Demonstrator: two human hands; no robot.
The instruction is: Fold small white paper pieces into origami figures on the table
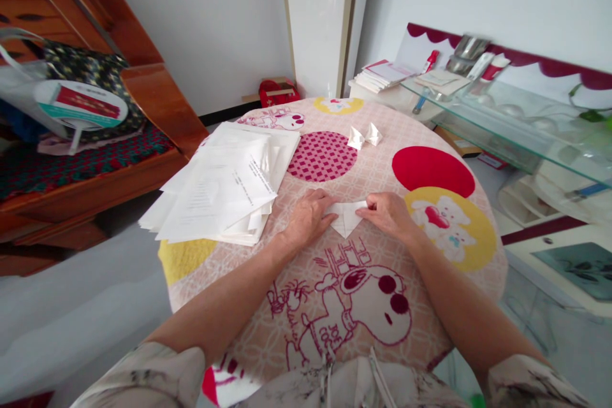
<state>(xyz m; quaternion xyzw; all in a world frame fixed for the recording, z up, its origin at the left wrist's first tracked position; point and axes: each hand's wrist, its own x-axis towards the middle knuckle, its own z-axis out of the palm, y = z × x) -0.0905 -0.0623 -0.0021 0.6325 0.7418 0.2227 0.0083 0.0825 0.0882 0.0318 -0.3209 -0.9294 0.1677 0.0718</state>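
Observation:
A small folded sheet of white paper [346, 219], shaped like a downward-pointing triangle with crease lines, lies flat on the cloth-covered table between my hands. My left hand [312, 218] rests at its left corner, thumb stretched toward the paper and fingers on the cloth. The thumb and fingers of my right hand [385, 214] are pinched on its right corner. Farther back stand two small folded paper shapes [364, 136], side by side. To the left is a loose stack of white paper sheets [220, 191], some with printed text.
The round table wears a patterned pink cloth [306, 293]. A wooden bench [157, 95] at the left holds a bag and a hand fan [81, 105]. On the right is a glass shelf [516, 121] with metal containers, papers and a cup, close to the table's edge.

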